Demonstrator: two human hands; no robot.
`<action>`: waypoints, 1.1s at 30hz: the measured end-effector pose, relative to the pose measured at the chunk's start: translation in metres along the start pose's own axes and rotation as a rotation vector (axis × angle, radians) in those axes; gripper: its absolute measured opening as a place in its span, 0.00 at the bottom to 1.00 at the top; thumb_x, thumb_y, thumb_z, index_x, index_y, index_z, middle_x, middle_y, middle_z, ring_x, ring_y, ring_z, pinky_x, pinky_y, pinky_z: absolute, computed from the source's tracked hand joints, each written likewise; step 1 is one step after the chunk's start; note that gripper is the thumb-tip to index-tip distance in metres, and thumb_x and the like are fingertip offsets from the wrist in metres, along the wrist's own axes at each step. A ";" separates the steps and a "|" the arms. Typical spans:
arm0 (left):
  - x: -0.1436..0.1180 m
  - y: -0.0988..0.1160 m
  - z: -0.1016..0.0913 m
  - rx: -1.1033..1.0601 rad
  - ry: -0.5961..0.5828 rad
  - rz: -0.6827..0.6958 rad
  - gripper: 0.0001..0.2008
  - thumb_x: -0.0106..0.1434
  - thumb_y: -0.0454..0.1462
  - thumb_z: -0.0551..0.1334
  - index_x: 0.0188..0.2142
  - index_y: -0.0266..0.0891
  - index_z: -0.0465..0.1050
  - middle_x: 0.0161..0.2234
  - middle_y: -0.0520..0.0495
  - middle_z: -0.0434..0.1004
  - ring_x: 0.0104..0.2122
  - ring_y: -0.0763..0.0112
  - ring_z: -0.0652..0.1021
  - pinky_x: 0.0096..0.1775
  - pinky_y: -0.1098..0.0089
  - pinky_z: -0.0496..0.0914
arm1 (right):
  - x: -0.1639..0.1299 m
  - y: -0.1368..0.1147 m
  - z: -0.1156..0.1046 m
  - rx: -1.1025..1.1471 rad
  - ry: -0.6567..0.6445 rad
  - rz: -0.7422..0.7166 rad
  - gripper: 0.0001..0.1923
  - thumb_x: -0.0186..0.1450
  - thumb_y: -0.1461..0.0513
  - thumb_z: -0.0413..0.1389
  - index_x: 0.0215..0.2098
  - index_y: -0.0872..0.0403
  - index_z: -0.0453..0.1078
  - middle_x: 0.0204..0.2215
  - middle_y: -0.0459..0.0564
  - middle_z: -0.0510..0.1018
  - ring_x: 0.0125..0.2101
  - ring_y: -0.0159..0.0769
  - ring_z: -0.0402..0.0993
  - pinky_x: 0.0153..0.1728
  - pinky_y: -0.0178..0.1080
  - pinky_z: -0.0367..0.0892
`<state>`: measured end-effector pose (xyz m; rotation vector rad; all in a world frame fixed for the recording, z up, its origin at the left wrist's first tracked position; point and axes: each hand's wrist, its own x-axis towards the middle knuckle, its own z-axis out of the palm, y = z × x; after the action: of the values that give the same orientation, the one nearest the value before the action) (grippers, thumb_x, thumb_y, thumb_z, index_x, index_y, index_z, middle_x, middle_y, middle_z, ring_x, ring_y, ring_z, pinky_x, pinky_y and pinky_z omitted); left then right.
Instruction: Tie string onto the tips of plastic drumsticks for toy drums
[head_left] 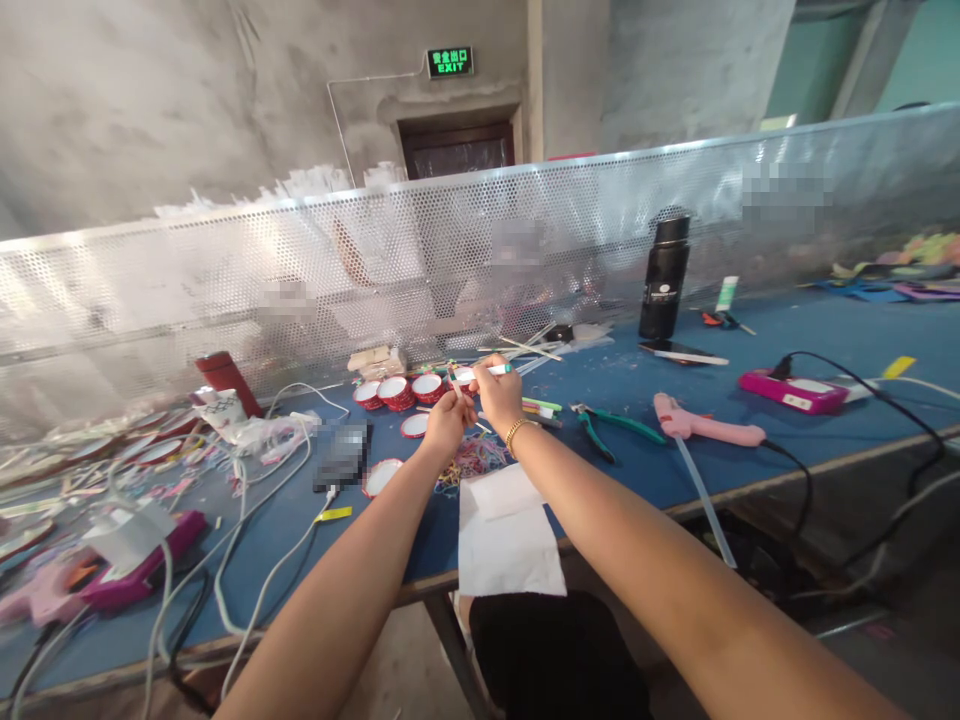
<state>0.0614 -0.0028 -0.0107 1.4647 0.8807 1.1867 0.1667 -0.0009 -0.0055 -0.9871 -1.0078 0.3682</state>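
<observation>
Both of my hands meet above the middle of the blue table. My right hand [501, 396] is closed around a slim white marker-like pen [484, 372], held nearly level and pointing left; a teal spot shows at its right end. My left hand [450, 418] pinches a small, thin piece upright at the pen's tip, too small to name. Just behind my hands stand stacks of red-rimmed white discs [394, 390]. One loose disc [384, 477] lies left of my left wrist. Below my hands is a pile of colourful thin strings [480, 455], beside a white cloth [510, 540] over the table edge.
Teal-handled pliers [615, 425], a pink glue gun [705, 425] and a magenta power strip [795, 390] lie to the right. A black bottle [664, 280] stands behind them near the perforated metal screen [465, 260]. Cables [240, 530], a phone [341, 455] and a red bottle [229, 382] are at left.
</observation>
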 end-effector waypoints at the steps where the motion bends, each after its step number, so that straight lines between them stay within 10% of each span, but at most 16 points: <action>1: 0.000 0.000 0.000 0.000 0.007 -0.002 0.11 0.66 0.32 0.59 0.26 0.39 0.66 0.16 0.53 0.68 0.17 0.76 0.65 0.24 0.75 0.57 | 0.001 0.001 0.000 -0.003 0.013 0.002 0.08 0.58 0.56 0.52 0.23 0.48 0.65 0.17 0.42 0.73 0.22 0.36 0.70 0.28 0.36 0.63; 33: 0.001 -0.002 -0.001 0.011 0.000 0.008 0.11 0.66 0.35 0.61 0.26 0.39 0.67 0.16 0.53 0.69 0.18 0.76 0.66 0.24 0.74 0.58 | 0.001 0.003 0.001 0.024 0.004 -0.003 0.08 0.59 0.56 0.52 0.24 0.48 0.65 0.17 0.41 0.73 0.22 0.36 0.70 0.28 0.36 0.63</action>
<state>0.0608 -0.0014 -0.0130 1.4785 0.8832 1.1890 0.1673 0.0016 -0.0071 -0.9642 -0.9990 0.3744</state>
